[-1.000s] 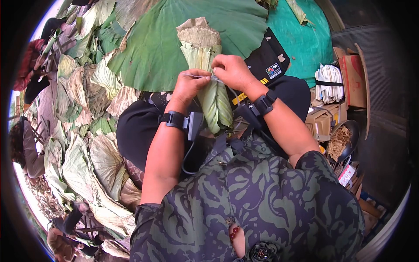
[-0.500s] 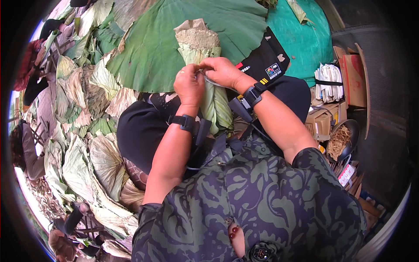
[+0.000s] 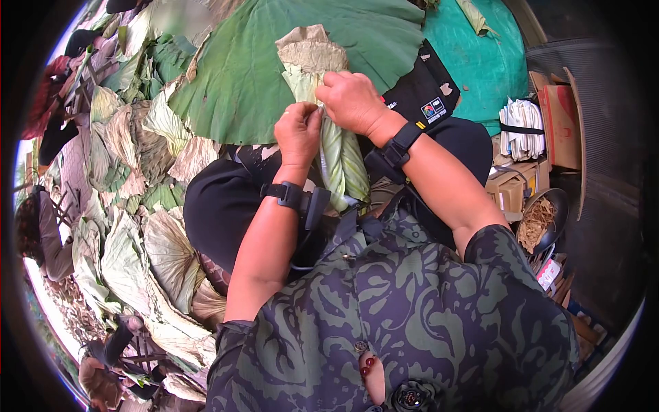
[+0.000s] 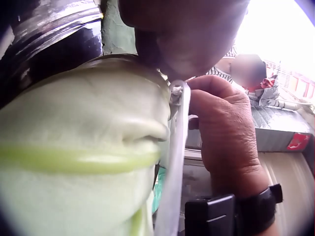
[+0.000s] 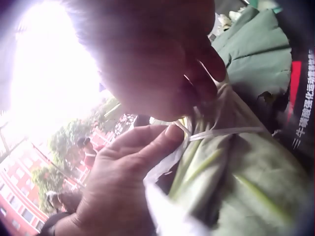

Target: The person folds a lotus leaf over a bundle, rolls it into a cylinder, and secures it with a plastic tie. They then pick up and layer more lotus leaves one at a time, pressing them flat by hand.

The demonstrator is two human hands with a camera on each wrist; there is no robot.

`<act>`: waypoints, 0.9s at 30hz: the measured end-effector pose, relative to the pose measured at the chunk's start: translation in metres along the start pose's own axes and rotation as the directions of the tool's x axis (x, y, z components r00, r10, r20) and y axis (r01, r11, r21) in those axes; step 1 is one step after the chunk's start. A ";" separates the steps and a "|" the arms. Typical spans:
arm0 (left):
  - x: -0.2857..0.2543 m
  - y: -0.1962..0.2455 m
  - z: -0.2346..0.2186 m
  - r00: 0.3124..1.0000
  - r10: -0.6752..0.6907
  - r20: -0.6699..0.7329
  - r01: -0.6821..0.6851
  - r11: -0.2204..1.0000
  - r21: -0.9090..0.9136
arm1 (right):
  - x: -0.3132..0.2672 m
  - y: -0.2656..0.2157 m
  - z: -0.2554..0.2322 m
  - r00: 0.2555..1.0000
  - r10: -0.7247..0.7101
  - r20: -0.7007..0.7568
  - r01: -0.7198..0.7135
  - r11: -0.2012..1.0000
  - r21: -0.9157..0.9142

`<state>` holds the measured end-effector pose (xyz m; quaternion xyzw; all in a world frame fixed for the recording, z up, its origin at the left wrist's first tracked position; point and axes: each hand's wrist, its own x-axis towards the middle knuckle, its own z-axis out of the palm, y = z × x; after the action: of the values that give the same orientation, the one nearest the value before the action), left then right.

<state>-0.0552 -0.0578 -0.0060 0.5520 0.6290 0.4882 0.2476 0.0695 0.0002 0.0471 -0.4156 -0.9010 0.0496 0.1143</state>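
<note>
A rolled bundle of lotus leaves (image 3: 341, 165) stands between my hands, its papery brown end (image 3: 312, 51) pointing away from me. White plastic string (image 5: 229, 132) circles its narrow waist, as the right wrist view shows. With thumb and forefinger my left hand (image 3: 297, 134) pinches the string on the bundle's left side. My right hand (image 3: 351, 103) is a little farther forward, fingers curled on the string over the bundle. In the left wrist view a long strand of string (image 4: 178, 147) hangs close along the pale leaf. The right fingertips are partly hidden.
A broad green lotus leaf (image 3: 233, 89) spreads beneath the bundle's far end, beside a black printed bag (image 3: 429, 86). Many dried leaves (image 3: 168, 254) cover the left side. At right are a green sheet (image 3: 480, 75), a stack of folded papers (image 3: 522, 130), cardboard boxes (image 3: 559, 123) and a black pan (image 3: 547, 223).
My left hand has turned upright and curled in at the bundle's waist. The hands came together over the string, then my right hand lifted away slightly forward. The bundle stays in place.
</note>
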 end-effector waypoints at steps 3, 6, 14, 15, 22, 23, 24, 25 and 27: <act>-0.001 0.004 -0.004 1.000 0.016 0.024 -0.018 0.996 0.087 | -0.003 0.006 0.000 0.978 -0.136 -0.156 0.118 0.986 -0.117; -0.004 0.006 -0.012 0.997 0.024 0.071 -0.040 0.973 0.228 | -0.011 0.017 -0.008 0.969 -0.159 -0.188 0.126 0.976 -0.176; -0.013 -0.005 -0.026 0.993 -0.073 0.094 0.057 0.986 0.156 | -0.040 0.023 0.010 0.849 0.520 0.092 -0.517 0.784 0.344; -0.015 -0.006 -0.028 0.984 -0.133 0.118 0.123 0.988 0.093 | -0.049 0.036 0.030 0.788 0.570 0.233 -0.588 0.585 0.558; -0.009 0.002 -0.027 0.825 -0.369 0.428 0.497 0.835 -0.237 | -0.084 -0.023 0.029 0.779 0.464 0.422 -0.593 0.326 0.736; -0.008 0.000 -0.031 0.784 -0.426 0.451 0.567 0.788 -0.240 | -0.085 -0.028 0.024 0.800 0.480 0.359 -0.565 0.405 0.719; -0.006 0.022 -0.041 0.736 -0.484 0.473 0.637 0.733 -0.241 | -0.085 -0.033 0.013 0.819 0.489 0.300 -0.540 0.480 0.692; -0.009 0.035 -0.037 0.798 -0.419 0.434 0.600 0.617 -0.509 | -0.085 -0.034 0.002 0.846 0.451 0.284 -0.501 0.492 0.712; -0.008 0.040 -0.038 0.802 -0.424 0.421 0.595 0.505 -0.625 | -0.088 -0.035 -0.003 0.872 0.443 0.209 -0.436 0.508 0.742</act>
<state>-0.0668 -0.0812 0.0433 0.2422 0.4831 0.5395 0.6457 0.0996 -0.0898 0.0425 -0.5405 -0.6556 0.4544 0.2674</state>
